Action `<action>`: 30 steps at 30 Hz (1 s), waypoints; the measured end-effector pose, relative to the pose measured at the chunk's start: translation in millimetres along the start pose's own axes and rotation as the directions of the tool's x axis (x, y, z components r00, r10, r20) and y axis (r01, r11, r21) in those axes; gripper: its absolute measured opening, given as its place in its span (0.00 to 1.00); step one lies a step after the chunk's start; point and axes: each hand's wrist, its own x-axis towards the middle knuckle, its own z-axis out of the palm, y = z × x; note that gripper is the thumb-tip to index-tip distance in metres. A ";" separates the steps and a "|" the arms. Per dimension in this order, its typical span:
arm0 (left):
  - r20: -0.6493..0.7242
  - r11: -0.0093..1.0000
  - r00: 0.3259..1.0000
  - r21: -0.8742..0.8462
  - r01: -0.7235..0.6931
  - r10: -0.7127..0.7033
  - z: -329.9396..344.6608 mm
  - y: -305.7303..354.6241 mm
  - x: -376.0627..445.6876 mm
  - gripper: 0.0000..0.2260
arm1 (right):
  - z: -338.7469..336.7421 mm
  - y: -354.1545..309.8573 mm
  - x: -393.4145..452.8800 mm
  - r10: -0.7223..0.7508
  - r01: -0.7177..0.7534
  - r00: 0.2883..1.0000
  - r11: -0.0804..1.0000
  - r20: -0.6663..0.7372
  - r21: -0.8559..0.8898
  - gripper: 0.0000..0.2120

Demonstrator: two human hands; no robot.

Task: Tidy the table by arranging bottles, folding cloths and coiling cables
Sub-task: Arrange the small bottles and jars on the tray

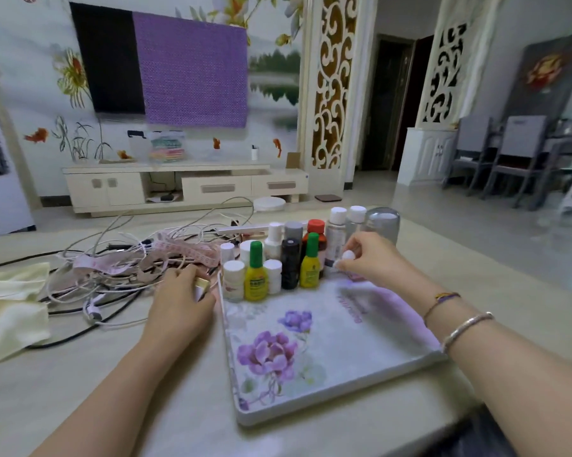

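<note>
Head view: right hand [365,255] pinches white-capped bottle [347,257] over tray [327,407]; left hand [179,301] grips gold item [201,285] beside cables [119,258].

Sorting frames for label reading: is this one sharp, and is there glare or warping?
Head view: bottle labels too soft to read; the right hand and background are blurred; the tray shows a soft purple sheen; wide-angle bending curves the table edge.

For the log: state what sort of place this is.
Most likely a home living room: a cream low TV cabinet under a black wall-mounted television, and grey dining chairs in the adjoining area.
</note>
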 end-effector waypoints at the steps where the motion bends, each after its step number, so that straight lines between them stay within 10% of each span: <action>1: 0.005 1.000 1.000 0.004 -0.004 0.004 0.6 -1.0 1.1 0.10 | 4.9 -0.6 2.4 0.001 0.000 1.000 0.999 0.022 -0.052 0.06; 30: -0.112 0.987 0.994 -0.162 -0.010 -0.009 -10.2 2.8 -3.7 0.19 | 30.6 -8.9 -4.1 0.062 -0.060 0.998 0.991 -0.017 0.118 0.13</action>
